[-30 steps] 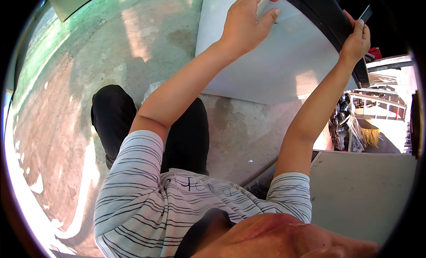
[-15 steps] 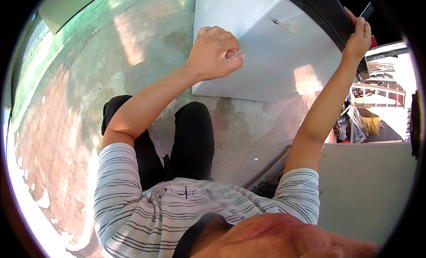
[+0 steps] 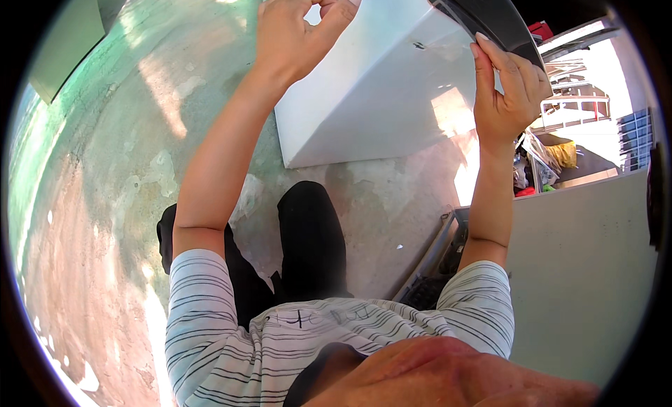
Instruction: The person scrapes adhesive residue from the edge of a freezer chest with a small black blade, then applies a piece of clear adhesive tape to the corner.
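Standing on stained concrete floor [image 3: 126, 162], both arms raised to a white cabinet [image 3: 378, 92] straight ahead. Left hand [image 3: 297, 29] against its top edge, thumb and forefinger pinched together on something too small to tell. Right hand [image 3: 507, 92] with fingers closed around black curved panel [image 3: 490, 15] above the cabinet.

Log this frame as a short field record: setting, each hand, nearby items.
Setting: outdoor concrete floor, seen from above
Main object: white metal cabinet with a dark curved panel on top
Left hand: raised at the cabinet's upper edge, thumb and fingers pinched; what it pinches cannot be told
Right hand: fingertips at the dark panel's edge
Nearby: grey box at right, clutter behind it
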`<state>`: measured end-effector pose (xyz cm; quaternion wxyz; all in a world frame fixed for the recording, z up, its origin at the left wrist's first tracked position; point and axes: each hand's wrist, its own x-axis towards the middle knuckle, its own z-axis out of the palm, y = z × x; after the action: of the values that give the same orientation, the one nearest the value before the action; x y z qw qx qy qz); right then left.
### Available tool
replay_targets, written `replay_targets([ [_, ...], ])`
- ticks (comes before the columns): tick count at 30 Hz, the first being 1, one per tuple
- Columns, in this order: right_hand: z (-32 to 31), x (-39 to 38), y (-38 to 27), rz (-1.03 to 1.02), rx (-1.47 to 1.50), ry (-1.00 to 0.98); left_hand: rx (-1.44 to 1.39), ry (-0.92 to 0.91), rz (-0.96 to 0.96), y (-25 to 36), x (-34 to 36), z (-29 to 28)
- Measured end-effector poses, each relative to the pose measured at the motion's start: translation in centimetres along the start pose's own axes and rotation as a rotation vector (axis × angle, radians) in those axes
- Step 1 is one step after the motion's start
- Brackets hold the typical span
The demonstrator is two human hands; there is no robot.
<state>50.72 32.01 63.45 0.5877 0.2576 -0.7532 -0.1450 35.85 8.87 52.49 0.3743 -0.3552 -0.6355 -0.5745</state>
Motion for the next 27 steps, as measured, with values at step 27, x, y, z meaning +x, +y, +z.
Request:
replay_targets([
  [27, 0.2, 3.0, -1.5, -0.353, -0.275, -0.185, 0.007, 0.126, 0.227, 2.4, -2.7, 7.1],
])
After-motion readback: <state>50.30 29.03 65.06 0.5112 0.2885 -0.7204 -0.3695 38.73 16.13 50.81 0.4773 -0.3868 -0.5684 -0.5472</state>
